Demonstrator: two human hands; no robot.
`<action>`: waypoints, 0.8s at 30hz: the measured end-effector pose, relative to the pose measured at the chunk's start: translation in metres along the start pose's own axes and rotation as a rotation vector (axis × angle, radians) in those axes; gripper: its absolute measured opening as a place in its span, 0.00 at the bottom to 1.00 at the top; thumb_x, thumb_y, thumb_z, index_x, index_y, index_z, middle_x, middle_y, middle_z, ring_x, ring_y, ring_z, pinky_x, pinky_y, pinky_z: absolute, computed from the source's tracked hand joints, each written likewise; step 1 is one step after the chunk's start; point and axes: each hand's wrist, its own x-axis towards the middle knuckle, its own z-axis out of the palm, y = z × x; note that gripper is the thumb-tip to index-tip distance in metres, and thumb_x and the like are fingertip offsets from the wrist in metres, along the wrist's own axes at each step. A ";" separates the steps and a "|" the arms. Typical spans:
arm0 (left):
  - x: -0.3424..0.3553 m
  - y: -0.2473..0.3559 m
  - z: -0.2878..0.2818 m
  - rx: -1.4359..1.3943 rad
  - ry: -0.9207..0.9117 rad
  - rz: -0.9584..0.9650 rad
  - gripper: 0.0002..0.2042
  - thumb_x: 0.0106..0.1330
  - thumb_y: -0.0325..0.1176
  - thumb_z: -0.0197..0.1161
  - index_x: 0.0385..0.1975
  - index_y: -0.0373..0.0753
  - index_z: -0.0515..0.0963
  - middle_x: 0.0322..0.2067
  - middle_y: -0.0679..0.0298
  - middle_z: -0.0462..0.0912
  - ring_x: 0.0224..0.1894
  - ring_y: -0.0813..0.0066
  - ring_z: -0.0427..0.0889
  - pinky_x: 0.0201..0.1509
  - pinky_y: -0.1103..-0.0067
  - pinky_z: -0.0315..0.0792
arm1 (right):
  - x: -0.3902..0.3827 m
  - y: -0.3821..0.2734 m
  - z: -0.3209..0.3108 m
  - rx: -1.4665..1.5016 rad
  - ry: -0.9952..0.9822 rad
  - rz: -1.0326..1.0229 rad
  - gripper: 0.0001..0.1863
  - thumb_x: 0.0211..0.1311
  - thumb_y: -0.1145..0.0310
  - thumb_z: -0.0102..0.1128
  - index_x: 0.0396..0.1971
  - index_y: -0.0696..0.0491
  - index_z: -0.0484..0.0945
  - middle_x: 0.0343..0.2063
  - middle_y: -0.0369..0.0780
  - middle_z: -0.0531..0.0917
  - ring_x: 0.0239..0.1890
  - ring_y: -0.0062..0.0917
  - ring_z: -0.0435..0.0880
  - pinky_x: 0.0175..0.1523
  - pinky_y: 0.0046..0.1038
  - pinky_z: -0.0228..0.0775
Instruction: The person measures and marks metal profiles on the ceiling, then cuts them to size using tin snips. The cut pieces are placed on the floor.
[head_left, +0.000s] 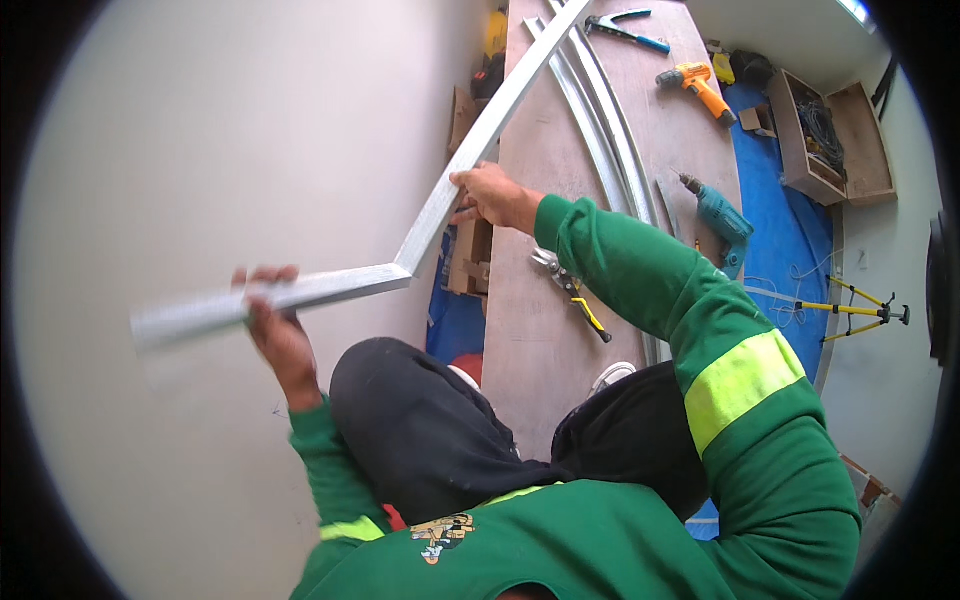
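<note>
A long silver metal channel, bent at a sharp angle, is held up above my lap and the board. Its short arm reaches left in front of the pale wall, and its far end is blurred. My left hand is wrapped round this short arm, thumb on the near side. On the long arm, above the bend, my right hand grips the edge with fingers and thumb. Below my right forearm lie tin snips with yellow-and-black handles. More metal channels lie lengthwise on the board, partly under my right sleeve.
I sit on a long wooden board. An orange drill, a teal corded drill and a blue-handled hand tool lie on it. Right of it, a blue floor sheet carries an open wooden box and a yellow tripod.
</note>
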 end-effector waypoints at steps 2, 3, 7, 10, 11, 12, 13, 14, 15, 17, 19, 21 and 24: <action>0.050 -0.002 0.046 0.269 -0.310 0.044 0.33 0.83 0.53 0.60 0.76 0.37 0.62 0.59 0.59 0.74 0.60 0.61 0.80 0.73 0.60 0.72 | -0.005 0.004 -0.010 0.022 -0.061 0.013 0.29 0.83 0.67 0.51 0.73 0.70 0.58 0.70 0.61 0.68 0.69 0.60 0.75 0.65 0.61 0.84; 0.070 -0.009 0.074 0.433 -0.484 0.065 0.34 0.83 0.54 0.61 0.75 0.34 0.63 0.59 0.56 0.74 0.60 0.59 0.80 0.73 0.61 0.72 | -0.008 0.007 -0.015 0.042 -0.061 0.014 0.30 0.85 0.63 0.48 0.74 0.69 0.58 0.71 0.61 0.67 0.71 0.60 0.73 0.67 0.64 0.81; 0.105 -0.062 0.202 0.749 -0.865 0.042 0.43 0.76 0.61 0.66 0.73 0.27 0.61 0.65 0.41 0.68 0.68 0.46 0.73 0.76 0.56 0.69 | -0.019 0.020 -0.030 0.146 -0.044 -0.001 0.35 0.89 0.49 0.32 0.78 0.64 0.56 0.73 0.59 0.67 0.77 0.61 0.66 0.73 0.70 0.68; 0.083 -0.106 0.269 0.992 -0.954 -0.025 0.50 0.72 0.64 0.68 0.75 0.26 0.57 0.67 0.32 0.64 0.74 0.34 0.67 0.79 0.55 0.67 | -0.018 0.039 -0.032 0.291 0.105 -0.070 0.38 0.88 0.43 0.29 0.79 0.58 0.59 0.74 0.53 0.69 0.76 0.52 0.69 0.77 0.66 0.61; 0.073 -0.118 0.282 0.988 -1.019 -0.029 0.51 0.72 0.63 0.68 0.76 0.24 0.55 0.66 0.31 0.63 0.74 0.32 0.66 0.79 0.55 0.66 | -0.017 0.047 -0.030 0.414 0.035 -0.161 0.35 0.87 0.43 0.34 0.77 0.55 0.63 0.73 0.50 0.71 0.73 0.47 0.72 0.74 0.61 0.66; 0.063 -0.130 0.291 0.989 -1.081 -0.059 0.52 0.72 0.62 0.68 0.76 0.22 0.53 0.66 0.31 0.62 0.74 0.31 0.65 0.79 0.55 0.66 | -0.016 0.057 -0.028 0.553 -0.036 -0.247 0.32 0.86 0.44 0.39 0.75 0.53 0.66 0.72 0.47 0.74 0.71 0.41 0.75 0.71 0.57 0.70; 0.051 -0.141 0.295 0.998 -1.015 -0.035 0.52 0.68 0.60 0.72 0.72 0.17 0.55 0.68 0.33 0.60 0.73 0.27 0.67 0.77 0.50 0.68 | -0.014 0.064 -0.029 0.558 0.005 -0.292 0.32 0.86 0.45 0.41 0.74 0.53 0.68 0.71 0.46 0.75 0.70 0.40 0.76 0.71 0.54 0.71; 0.041 -0.150 0.298 0.988 -0.998 -0.044 0.50 0.69 0.58 0.72 0.71 0.18 0.56 0.68 0.33 0.60 0.72 0.28 0.69 0.76 0.51 0.69 | -0.012 0.072 -0.031 0.557 0.013 -0.330 0.31 0.85 0.46 0.43 0.74 0.52 0.69 0.70 0.45 0.76 0.69 0.39 0.77 0.72 0.52 0.71; 0.034 -0.158 0.299 0.975 -0.984 -0.072 0.48 0.70 0.56 0.71 0.70 0.18 0.57 0.67 0.33 0.60 0.71 0.30 0.70 0.76 0.52 0.71 | -0.012 0.078 -0.034 0.589 0.099 -0.302 0.31 0.84 0.46 0.44 0.73 0.52 0.70 0.69 0.45 0.78 0.68 0.38 0.78 0.72 0.50 0.72; 0.027 -0.165 0.305 0.949 -0.909 -0.067 0.43 0.69 0.54 0.73 0.63 0.18 0.63 0.63 0.31 0.67 0.64 0.35 0.78 0.71 0.55 0.75 | -0.011 0.089 -0.040 0.626 0.127 -0.380 0.31 0.84 0.45 0.45 0.71 0.53 0.72 0.66 0.45 0.81 0.66 0.37 0.80 0.71 0.47 0.73; 0.035 -0.154 0.307 0.888 -0.924 -0.048 0.41 0.66 0.51 0.74 0.61 0.17 0.66 0.60 0.32 0.74 0.63 0.35 0.80 0.70 0.54 0.75 | -0.012 0.092 -0.046 0.758 0.215 -0.354 0.32 0.84 0.41 0.49 0.69 0.54 0.75 0.62 0.45 0.84 0.62 0.37 0.84 0.67 0.44 0.77; 0.053 -0.123 0.298 0.835 -0.915 -0.027 0.40 0.63 0.53 0.77 0.55 0.17 0.73 0.48 0.36 0.84 0.55 0.48 0.85 0.63 0.59 0.77 | -0.011 0.087 -0.051 0.706 0.204 -0.407 0.35 0.82 0.40 0.53 0.67 0.59 0.74 0.57 0.46 0.83 0.57 0.35 0.84 0.62 0.43 0.79; 0.087 -0.048 0.222 0.301 -1.028 0.023 0.22 0.73 0.42 0.72 0.56 0.30 0.82 0.49 0.57 0.87 0.53 0.66 0.86 0.59 0.70 0.79 | -0.004 0.059 -0.048 0.667 0.360 -0.402 0.30 0.81 0.43 0.59 0.56 0.59 0.77 0.41 0.41 0.80 0.44 0.33 0.82 0.50 0.41 0.79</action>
